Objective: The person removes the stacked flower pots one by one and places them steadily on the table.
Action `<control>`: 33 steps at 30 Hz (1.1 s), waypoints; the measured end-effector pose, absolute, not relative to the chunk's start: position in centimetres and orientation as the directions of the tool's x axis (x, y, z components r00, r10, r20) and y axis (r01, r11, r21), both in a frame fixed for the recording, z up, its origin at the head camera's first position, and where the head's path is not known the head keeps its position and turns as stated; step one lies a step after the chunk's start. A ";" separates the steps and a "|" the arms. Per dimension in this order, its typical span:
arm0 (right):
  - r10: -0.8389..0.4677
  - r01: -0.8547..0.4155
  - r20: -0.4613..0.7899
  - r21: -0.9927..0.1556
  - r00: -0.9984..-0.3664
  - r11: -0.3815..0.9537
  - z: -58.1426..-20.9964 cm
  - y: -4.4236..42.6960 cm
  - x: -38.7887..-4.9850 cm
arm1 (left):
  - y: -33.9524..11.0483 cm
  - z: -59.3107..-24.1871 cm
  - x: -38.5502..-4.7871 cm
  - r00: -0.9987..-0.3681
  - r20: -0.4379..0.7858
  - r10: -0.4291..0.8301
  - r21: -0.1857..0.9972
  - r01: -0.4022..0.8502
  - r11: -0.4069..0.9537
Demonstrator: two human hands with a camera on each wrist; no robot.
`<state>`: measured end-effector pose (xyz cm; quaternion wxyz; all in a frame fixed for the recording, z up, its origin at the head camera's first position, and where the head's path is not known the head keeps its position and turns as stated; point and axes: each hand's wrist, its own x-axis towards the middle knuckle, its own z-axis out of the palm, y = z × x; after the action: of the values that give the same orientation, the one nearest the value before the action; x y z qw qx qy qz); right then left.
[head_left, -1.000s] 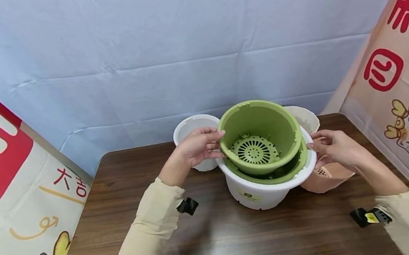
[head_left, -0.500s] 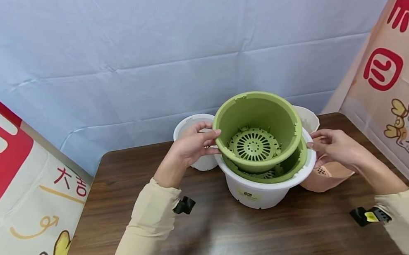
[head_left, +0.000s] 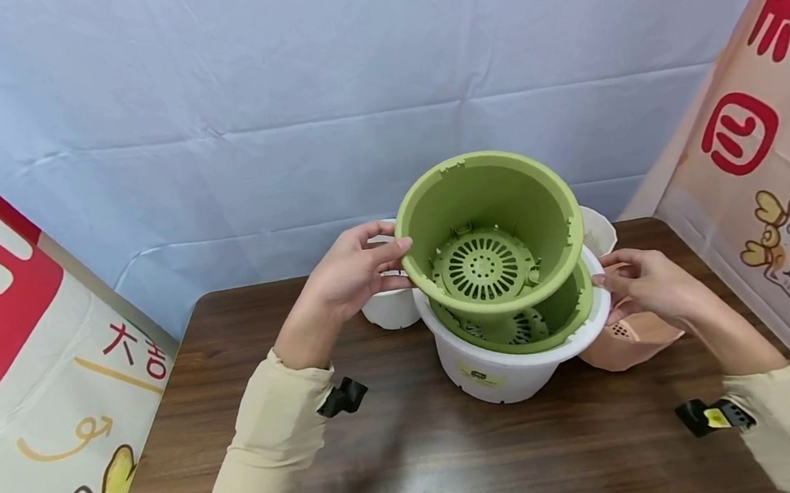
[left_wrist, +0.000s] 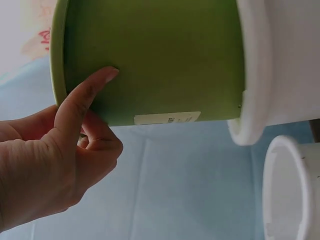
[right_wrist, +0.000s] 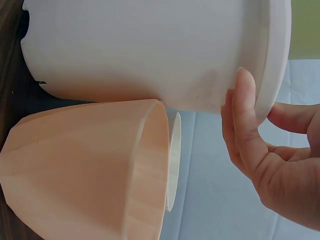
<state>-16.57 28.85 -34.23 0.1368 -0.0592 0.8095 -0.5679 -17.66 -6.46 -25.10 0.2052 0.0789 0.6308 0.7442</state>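
Note:
My left hand (head_left: 347, 275) grips the left rim of a green plastic flower pot (head_left: 498, 195) with a slotted base. That pot is raised and tilted over a second green pot (head_left: 564, 313), which sits nested in a large white pot (head_left: 517, 378). On the white pot's right rim, my right hand (head_left: 660, 291) pinches with thumb and fingers. The left wrist view shows the raised pot's outer wall with a pale label (left_wrist: 167, 118). Its lower end is hidden by the white rim (left_wrist: 257, 75). In the right wrist view, the fingers press under the white rim (right_wrist: 277, 55).
A smaller white pot (head_left: 390, 310) stands behind my left hand, partly covered. To the right are a peach faceted pot (head_left: 629, 344) and a cream pot (head_left: 597, 231) behind it. All stand near the back of the wooden table (head_left: 462, 472), before a pale cloth backdrop.
My left hand has lifted the upper green pot up and slightly left, tilting it more, so more of the lower green pot's slotted base shows. The right hand and white pot have stayed put.

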 end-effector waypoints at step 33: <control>-0.255 0.046 -0.144 -0.935 -0.956 0.353 -34.4 28.9 -16.6 | -14.1 -23.9 -15.4 -0.968 0.007 0.250 0.976 -0.048 -0.214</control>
<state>-16.58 28.91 -34.44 0.1334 -0.0645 0.8116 -0.5651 -15.38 -14.15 -23.87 0.0963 0.0814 0.6195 0.7748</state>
